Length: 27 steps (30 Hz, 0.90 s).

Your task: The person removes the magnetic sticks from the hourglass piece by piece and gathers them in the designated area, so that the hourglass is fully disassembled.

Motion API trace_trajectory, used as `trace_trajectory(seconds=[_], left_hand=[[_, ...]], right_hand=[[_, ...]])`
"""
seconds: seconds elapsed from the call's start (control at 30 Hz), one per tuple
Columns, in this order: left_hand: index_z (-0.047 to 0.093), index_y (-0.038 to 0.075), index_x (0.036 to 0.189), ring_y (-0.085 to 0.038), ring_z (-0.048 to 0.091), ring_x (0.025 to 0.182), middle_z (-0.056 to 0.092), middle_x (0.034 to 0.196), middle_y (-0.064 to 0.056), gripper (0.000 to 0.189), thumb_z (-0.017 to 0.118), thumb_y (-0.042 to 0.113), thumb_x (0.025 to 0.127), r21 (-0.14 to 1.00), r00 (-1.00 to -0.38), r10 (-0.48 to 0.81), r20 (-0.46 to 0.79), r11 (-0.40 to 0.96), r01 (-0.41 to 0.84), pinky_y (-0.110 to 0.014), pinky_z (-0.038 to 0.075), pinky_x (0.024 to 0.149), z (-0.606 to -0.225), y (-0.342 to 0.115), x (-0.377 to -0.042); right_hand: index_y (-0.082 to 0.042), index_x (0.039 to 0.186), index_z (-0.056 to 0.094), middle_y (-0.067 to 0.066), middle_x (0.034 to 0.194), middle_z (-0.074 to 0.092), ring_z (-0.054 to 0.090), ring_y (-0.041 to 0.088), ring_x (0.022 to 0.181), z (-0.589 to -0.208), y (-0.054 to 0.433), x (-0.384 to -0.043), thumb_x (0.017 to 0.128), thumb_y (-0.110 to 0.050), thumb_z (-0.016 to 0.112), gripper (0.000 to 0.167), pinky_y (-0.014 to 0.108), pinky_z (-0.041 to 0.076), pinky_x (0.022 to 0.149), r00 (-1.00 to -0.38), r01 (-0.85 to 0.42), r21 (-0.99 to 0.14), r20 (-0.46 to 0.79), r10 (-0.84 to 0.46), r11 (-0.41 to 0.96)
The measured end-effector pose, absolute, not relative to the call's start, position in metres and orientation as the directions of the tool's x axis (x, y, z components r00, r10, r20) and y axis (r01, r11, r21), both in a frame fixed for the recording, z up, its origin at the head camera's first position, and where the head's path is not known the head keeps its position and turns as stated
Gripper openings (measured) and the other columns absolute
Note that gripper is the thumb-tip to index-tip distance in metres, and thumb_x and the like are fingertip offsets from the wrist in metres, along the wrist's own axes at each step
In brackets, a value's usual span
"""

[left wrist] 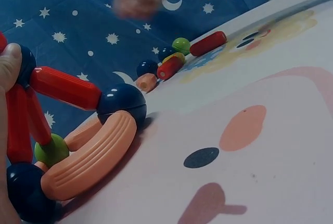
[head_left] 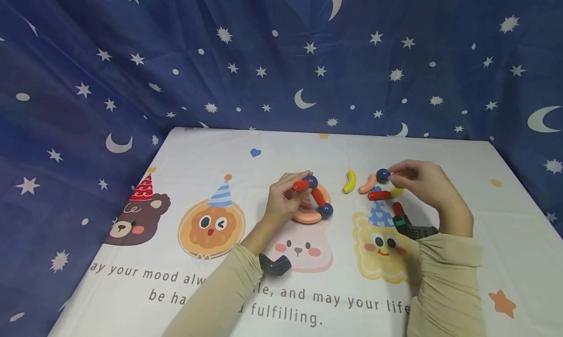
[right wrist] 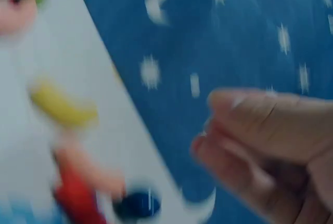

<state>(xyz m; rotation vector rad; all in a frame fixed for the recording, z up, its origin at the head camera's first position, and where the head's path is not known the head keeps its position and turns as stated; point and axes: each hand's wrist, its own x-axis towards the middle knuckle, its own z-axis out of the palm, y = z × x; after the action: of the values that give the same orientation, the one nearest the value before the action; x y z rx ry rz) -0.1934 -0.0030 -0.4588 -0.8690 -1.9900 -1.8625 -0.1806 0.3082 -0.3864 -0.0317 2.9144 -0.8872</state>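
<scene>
My left hand point(head_left: 281, 197) grips a frame of magnetic rods and balls at an upper blue ball point(left wrist: 26, 67), where the thumb presses. Red rods point(left wrist: 67, 88) slope down from that ball to lower blue balls point(left wrist: 122, 103) and a green ball point(left wrist: 52, 151). Curved peach rods point(left wrist: 93, 159) link the base. Over the loose pieces at the right, my right hand point(head_left: 424, 183) has bent fingers with nothing seen between them. Nearest its fingertips is a loose blue ball point(head_left: 382, 175), beside a curved peach rod point(head_left: 367, 184) and a red rod point(head_left: 378, 195).
A curved yellow rod point(head_left: 349, 182) lies left of the loose peach one; another yellow rod point(head_left: 397, 192) and a red rod point(head_left: 398, 209) lie under the right hand. The white printed tablecloth point(head_left: 198, 156) meets a dark blue starry curtain point(head_left: 264, 48) at the back.
</scene>
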Motion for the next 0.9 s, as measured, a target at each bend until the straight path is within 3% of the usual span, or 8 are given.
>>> trace_trajectory(seconds=[0.1,0.2,0.3,0.47,0.57,0.63,0.9], left_hand=[[0.061,-0.009,0.118,-0.016,0.057,0.098,0.065,0.115,-0.022,0.038,0.069,-0.005,0.081,0.808,-0.783,0.236,0.576,-0.016,0.589,-0.015,0.051,0.079,-0.460,-0.003,-0.193],[0.061,-0.009,0.118,-0.015,0.057,0.098,0.065,0.114,-0.022,0.037,0.068,-0.006,0.081,0.805,-0.779,0.239,0.580,-0.020,0.593,-0.016,0.051,0.082,-0.460,-0.004,-0.194],[0.064,-0.010,0.112,-0.018,0.058,0.096,0.066,0.109,-0.023,0.031,0.068,-0.006,0.081,0.795,-0.772,0.235,0.590,-0.002,0.607,-0.020,0.052,0.083,-0.461,-0.004,-0.194],[0.069,-0.008,0.099,-0.015,0.058,0.093,0.068,0.101,-0.021,0.019,0.067,-0.007,0.080,0.782,-0.766,0.209,0.607,0.012,0.623,-0.022,0.053,0.080,-0.471,-0.004,-0.200],[0.069,-0.009,0.100,-0.013,0.058,0.094,0.068,0.102,-0.021,0.020,0.066,-0.007,0.080,0.777,-0.763,0.206,0.613,0.023,0.630,-0.020,0.052,0.080,-0.469,-0.005,-0.200],[0.068,-0.011,0.100,-0.019,0.058,0.092,0.067,0.103,-0.023,0.021,0.066,-0.010,0.079,0.783,-0.771,0.211,0.600,0.043,0.621,-0.021,0.052,0.079,-0.459,-0.006,-0.194],[0.068,-0.010,0.098,-0.015,0.057,0.092,0.067,0.099,-0.022,0.019,0.068,-0.009,0.079,0.791,-0.773,0.231,0.590,0.025,0.611,-0.021,0.052,0.082,-0.460,-0.005,-0.195]], right_hand=[[-0.006,0.117,0.064,0.013,0.106,0.068,0.065,0.026,0.096,-0.370,0.265,-0.180,0.088,-0.022,0.069,0.033,0.045,0.054,0.084,-0.980,-0.192,-0.584,0.073,-0.184,0.789],[-0.008,0.114,0.067,0.008,0.106,0.066,0.066,0.023,0.096,-0.362,0.218,-0.178,0.082,-0.012,0.074,0.033,0.039,0.056,0.082,-0.902,-0.430,-0.565,0.234,-0.363,0.704],[-0.008,0.114,0.068,0.005,0.106,0.065,0.065,0.020,0.096,-0.361,0.180,-0.175,0.077,-0.011,0.079,0.039,0.035,0.056,0.081,-0.819,-0.570,-0.510,0.295,-0.492,0.644],[-0.010,0.112,0.069,0.002,0.102,0.064,0.062,0.017,0.090,-0.370,0.144,-0.174,0.078,-0.008,0.077,0.035,0.031,0.054,0.079,-0.796,-0.606,-0.385,0.281,-0.537,0.696],[-0.011,0.107,0.071,0.001,0.096,0.066,0.063,0.016,0.085,-0.374,0.138,-0.176,0.080,-0.003,0.074,0.029,0.030,0.054,0.076,-0.802,-0.595,-0.337,0.306,-0.513,0.729],[-0.011,0.104,0.072,0.001,0.091,0.068,0.064,0.017,0.082,-0.374,0.138,-0.176,0.079,-0.001,0.074,0.027,0.030,0.054,0.074,-0.800,-0.595,-0.329,0.331,-0.500,0.733],[-0.010,0.105,0.073,0.000,0.088,0.071,0.065,0.013,0.079,-0.371,0.142,-0.174,0.078,-0.011,0.077,0.027,0.029,0.055,0.072,-0.803,-0.596,-0.428,0.345,-0.486,0.680]])
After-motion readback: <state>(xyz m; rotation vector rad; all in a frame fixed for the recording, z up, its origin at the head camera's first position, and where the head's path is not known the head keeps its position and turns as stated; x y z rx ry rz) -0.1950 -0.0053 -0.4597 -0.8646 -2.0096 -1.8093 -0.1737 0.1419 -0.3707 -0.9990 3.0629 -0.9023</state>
